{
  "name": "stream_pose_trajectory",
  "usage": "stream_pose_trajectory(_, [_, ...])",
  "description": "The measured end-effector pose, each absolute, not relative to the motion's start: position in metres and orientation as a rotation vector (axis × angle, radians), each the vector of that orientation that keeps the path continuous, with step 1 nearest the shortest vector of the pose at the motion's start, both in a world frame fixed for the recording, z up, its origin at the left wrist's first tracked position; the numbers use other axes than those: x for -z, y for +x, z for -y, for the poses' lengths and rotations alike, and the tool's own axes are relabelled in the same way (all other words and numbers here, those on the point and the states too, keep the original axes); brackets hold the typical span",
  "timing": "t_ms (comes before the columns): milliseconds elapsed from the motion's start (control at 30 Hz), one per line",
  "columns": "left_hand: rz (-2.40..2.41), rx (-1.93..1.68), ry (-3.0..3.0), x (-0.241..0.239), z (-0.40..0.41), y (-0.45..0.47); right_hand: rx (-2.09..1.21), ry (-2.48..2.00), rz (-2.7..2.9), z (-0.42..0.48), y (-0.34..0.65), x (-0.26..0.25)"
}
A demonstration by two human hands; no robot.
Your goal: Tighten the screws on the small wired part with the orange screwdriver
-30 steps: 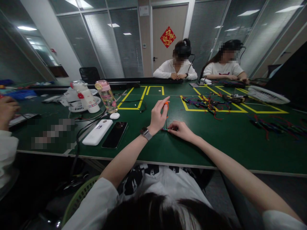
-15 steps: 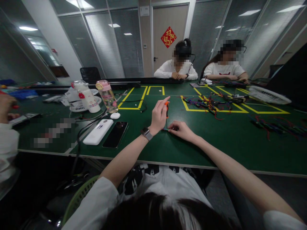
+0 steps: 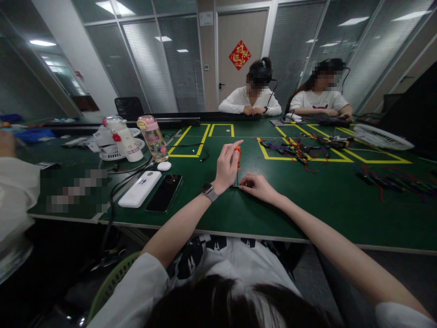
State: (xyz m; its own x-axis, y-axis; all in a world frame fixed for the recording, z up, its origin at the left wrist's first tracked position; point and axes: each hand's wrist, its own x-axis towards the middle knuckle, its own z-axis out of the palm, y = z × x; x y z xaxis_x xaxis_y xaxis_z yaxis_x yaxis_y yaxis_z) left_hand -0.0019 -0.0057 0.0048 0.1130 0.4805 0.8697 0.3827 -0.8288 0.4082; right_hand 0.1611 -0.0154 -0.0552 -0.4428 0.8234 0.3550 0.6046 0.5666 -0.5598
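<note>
The left hand (image 3: 226,167) held the orange-handled screwdriver (image 3: 239,157) upright in curled fingers, so the right hand (image 3: 258,187), fingertips pinched on the small flat green board (image 3: 235,185) beneath it on the dark-green worktop (image 3: 259,218), probably needed to stay firm.

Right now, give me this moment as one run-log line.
left hand: holding upright orange-handled screwdriver | right hand: touching small greenish board | screwdriver: tip down at board | surface: green tabletop
</note>
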Motion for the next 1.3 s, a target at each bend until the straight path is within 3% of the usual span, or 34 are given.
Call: stream_pose_trajectory(1300, [-0.843,-1.861,2.268,-0.0043,0.005,-0.0009,-0.453,-1.144,2.198,0.0157,0.1601,0.0545])
